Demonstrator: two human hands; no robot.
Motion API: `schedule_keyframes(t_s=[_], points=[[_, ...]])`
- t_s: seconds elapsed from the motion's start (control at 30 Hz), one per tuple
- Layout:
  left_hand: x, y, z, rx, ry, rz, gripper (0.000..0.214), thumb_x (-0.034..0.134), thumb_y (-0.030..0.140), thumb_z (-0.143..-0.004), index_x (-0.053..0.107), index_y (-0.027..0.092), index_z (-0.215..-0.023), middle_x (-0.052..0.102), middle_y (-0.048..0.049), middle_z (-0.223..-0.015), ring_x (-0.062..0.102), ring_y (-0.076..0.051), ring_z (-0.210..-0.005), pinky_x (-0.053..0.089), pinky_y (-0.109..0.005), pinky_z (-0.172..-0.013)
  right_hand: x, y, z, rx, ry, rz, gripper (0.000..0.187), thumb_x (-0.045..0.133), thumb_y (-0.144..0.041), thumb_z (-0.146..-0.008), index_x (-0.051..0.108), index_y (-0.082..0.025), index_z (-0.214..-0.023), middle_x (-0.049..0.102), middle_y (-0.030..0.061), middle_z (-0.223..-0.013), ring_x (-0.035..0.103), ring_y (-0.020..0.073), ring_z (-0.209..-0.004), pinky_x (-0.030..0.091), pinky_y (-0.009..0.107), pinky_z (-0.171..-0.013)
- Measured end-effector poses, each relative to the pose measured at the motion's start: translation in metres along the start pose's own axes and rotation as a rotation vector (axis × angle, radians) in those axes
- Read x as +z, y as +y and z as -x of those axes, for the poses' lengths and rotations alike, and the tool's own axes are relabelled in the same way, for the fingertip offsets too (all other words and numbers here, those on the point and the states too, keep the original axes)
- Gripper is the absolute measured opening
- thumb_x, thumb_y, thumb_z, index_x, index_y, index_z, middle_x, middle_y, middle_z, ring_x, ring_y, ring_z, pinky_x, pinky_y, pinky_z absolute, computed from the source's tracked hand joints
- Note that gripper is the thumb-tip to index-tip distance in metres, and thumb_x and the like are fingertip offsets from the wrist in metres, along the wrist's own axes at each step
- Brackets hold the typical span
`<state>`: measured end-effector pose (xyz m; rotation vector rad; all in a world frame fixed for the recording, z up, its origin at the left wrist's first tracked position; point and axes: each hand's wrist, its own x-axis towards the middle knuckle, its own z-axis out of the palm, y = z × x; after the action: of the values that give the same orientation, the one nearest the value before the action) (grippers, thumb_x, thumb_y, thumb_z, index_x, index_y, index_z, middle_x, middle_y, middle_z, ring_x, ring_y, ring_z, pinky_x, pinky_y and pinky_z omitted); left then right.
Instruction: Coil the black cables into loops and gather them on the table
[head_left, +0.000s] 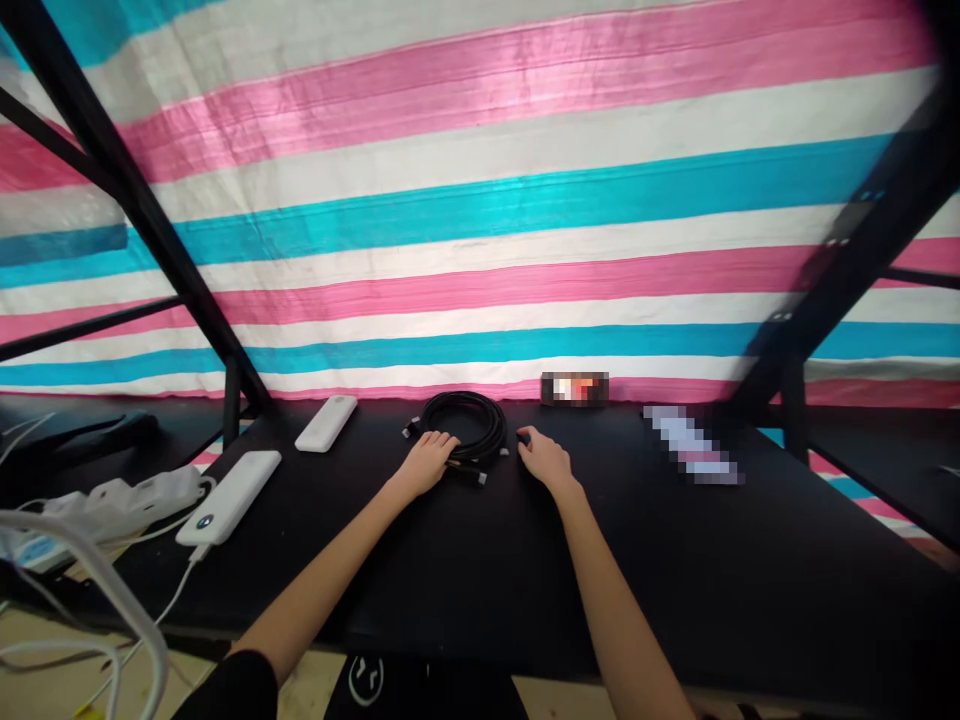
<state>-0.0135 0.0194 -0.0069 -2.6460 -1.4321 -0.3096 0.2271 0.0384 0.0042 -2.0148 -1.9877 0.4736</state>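
Clasping near edge of cable coil with left hand, centre frame, likely keeping loops together on desk. Right hand half-curled beside; cannot tell grip.

No word, brand or number is showing clearly enough for reading; the coiled black round cable is carrying no print that can be made out; a small dark round sign is sitting on the near end of the long white plastic power bank, too small for telling its form; a white round emblem with short strokes inside is showing on a black surface at the bottom edge, spelling no letters; two blurred patches at the back of the black table are giving nothing readable.
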Motion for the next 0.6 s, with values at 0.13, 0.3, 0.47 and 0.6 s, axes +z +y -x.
schedule_keyframes(t_s=[0.13,0.3,0.47,0.6], points=[[-0.008,-0.025,0.033,-0.088,-0.001,-0.022,0.027,0.053,0.026,-0.090,0.055,0.015,-0.115,0.059,-0.0074,-0.109,0.055,-0.023,-0.104,0.044,-0.045,-0.090,0.001,-0.001,0.000,-0.004,-0.011,-0.009,0.033,0.054,-0.034,-0.092,0.055,-0.017,-0.120,0.059,0.0085,-0.115,0.060,0.0210,-0.097,0.051,0.043,-0.084],[-0.019,-0.059,0.070,-0.206,0.030,-0.032,0.026,0.054,0.026,-0.089,0.056,0.015,-0.113,0.060,-0.0074,-0.109,0.056,-0.023,-0.103,0.044,-0.046,-0.090,0.000,-0.001,0.001,0.005,-0.036,-0.045,0.034,0.054,-0.034,-0.092,0.054,-0.017,-0.122,0.058,0.0088,-0.117,0.060,0.0215,-0.099,0.050,0.044,-0.085],[-0.027,-0.074,0.089,-0.303,0.114,-0.008,0.027,0.055,0.014,-0.084,0.057,0.017,-0.111,0.061,-0.0074,-0.105,0.056,-0.023,-0.102,0.040,-0.044,-0.095,-0.006,0.003,0.003,-0.001,-0.134,-0.123,0.033,0.054,-0.034,-0.092,0.054,-0.016,-0.120,0.060,0.0081,-0.112,0.062,0.0190,-0.091,0.054,0.038,-0.077],[-0.031,-0.049,0.101,-0.343,0.235,0.016,0.053,0.053,0.008,-0.079,0.042,0.017,-0.130,0.057,-0.0118,-0.119,0.051,-0.026,-0.116,0.037,-0.044,-0.100,-0.005,0.001,0.027,0.023,-0.137,-0.136,0.040,0.055,-0.034,-0.091,0.049,-0.018,-0.127,0.057,0.0099,-0.115,0.062,0.0172,-0.084,0.055,0.032,-0.068]])
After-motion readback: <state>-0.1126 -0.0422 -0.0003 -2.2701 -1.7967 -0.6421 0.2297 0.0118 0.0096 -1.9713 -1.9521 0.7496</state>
